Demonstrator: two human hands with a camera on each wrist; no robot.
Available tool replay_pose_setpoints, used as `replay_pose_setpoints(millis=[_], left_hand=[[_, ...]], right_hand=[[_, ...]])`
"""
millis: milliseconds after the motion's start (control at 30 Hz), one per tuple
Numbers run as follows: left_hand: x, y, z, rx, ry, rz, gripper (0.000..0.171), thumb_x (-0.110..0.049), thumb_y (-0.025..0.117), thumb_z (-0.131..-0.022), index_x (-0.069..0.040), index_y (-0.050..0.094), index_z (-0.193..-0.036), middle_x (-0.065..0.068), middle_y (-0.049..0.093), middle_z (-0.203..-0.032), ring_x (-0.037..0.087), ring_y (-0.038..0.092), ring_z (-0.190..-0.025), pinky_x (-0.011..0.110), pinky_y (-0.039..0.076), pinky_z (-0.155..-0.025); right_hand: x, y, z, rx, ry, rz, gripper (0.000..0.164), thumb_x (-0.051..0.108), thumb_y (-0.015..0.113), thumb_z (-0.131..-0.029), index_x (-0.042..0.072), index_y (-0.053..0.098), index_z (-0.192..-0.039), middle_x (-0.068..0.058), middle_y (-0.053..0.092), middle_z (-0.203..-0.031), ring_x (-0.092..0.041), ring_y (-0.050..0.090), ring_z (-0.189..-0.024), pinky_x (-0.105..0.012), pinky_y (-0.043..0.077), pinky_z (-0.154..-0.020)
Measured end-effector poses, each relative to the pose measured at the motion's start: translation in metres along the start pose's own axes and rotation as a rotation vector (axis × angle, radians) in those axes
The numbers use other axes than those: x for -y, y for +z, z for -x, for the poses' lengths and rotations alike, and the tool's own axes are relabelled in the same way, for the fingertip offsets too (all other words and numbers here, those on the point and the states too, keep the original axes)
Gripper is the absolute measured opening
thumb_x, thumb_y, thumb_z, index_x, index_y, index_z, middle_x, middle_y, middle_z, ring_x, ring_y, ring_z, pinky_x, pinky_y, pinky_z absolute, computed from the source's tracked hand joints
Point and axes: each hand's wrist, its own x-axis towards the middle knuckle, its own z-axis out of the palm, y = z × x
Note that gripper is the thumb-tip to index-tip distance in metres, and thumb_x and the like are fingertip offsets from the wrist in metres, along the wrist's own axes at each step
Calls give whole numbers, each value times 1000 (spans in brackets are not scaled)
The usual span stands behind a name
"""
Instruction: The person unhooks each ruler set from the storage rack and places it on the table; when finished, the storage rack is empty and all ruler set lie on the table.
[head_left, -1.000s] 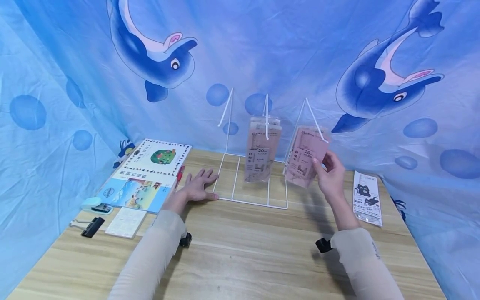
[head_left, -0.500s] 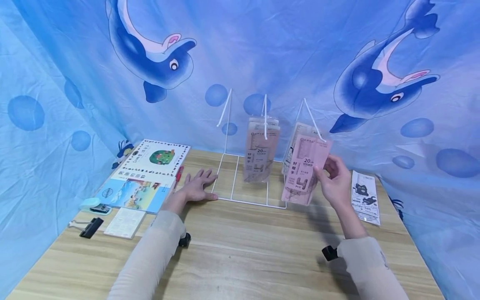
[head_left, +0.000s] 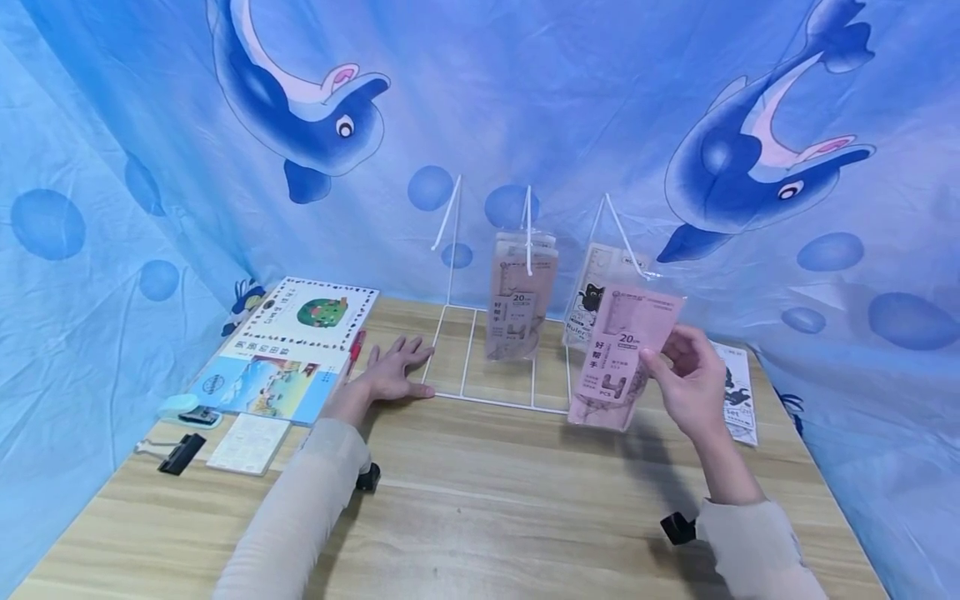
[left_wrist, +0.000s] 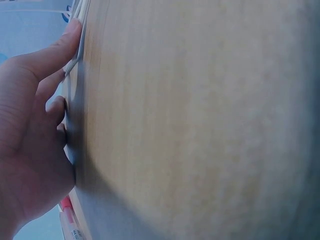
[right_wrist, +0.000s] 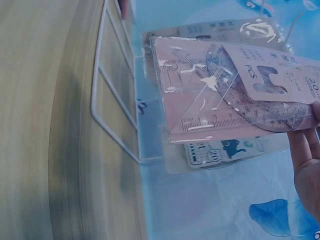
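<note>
Two hands (head_left: 693, 379) (head_left: 392, 372), right with pink ruler packet (head_left: 621, 362), left against white rack (head_left: 498, 403).

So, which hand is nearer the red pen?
Left: the left hand is just right of the red pen, while the right hand, with a pink ruler pack in its grip, is farther away, past the right side of the white rack.
</note>
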Motion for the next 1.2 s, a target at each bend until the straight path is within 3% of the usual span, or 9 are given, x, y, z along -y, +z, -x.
replay_pose_setpoints(millis=[133,300,400,567,767,867,1000,1067,1200], left_hand=[[1,0,0,1,4,-9,85,-50,69,-83,-19,31,-152,13,13,-165,41,2,-152,70,-9,-116],[0,-1,-1,-5,-4,2,85,-49,70,-83,-20,31,-152,12,13,-165,40,1,-153,69,-10,-117],[0,-2,0,-7,-9,1,85,-49,70,-83,-20,30,-152,11,12,-165,39,0,-153,69,-11,-117],[1,-1,1,-18,2,1,86,-50,70,-82,-18,32,-152,14,13,-164,42,1,-152,71,-10,-116],[1,1,1,-11,8,12,84,-49,70,-83,-18,32,-152,13,13,-164,42,2,-152,70,-10,-116],[1,2,1,-9,2,9,85,-50,70,-82,-19,32,-152,13,14,-164,41,2,-152,70,-10,-116],[0,2,2,-13,-1,14,86,-50,70,-81,-18,33,-151,14,14,-164,42,2,-152,71,-9,-116],[-1,1,3,-12,-3,16,85,-50,71,-81,-19,33,-152,13,14,-164,41,2,-153,70,-9,-116],[-2,0,3,-9,-4,11,85,-50,70,-82,-20,32,-152,13,14,-165,40,3,-153,70,-9,-117]], right_hand=[[7,-17,2,-53,42,-63,38,-23,59,-80,-9,56,-116,3,73,-96,-6,71,-83,-16,58,-63],[3,-58,-8,-215,248,-146,43,-18,61,-82,0,58,-120,-2,72,-91,-9,70,-74,-22,59,-59],[-13,-85,-13,-236,360,-140,43,-14,64,-82,7,59,-119,1,73,-88,-8,71,-69,-22,58,-53],[-45,-117,-17,-142,606,27,51,-2,66,-87,13,52,-134,16,72,-86,0,68,-69,-18,57,-55],[-78,-133,-26,52,868,298,71,17,60,-95,5,22,-153,28,62,-86,5,65,-79,-22,60,-72],[-92,-136,-30,137,923,378,74,17,57,-96,5,13,-155,15,63,-98,7,63,-81,-23,60,-77],[-105,-138,-32,186,971,422,79,9,56,-94,10,7,-156,-24,52,-137,8,61,-80,-21,59,-78],[-110,-137,-31,184,986,453,81,6,57,-92,14,7,-156,-30,35,-151,8,59,-79,-21,59,-78],[-117,-135,-28,189,1018,481,82,8,57,-93,15,6,-156,-30,26,-156,10,55,-79,-18,58,-77]])
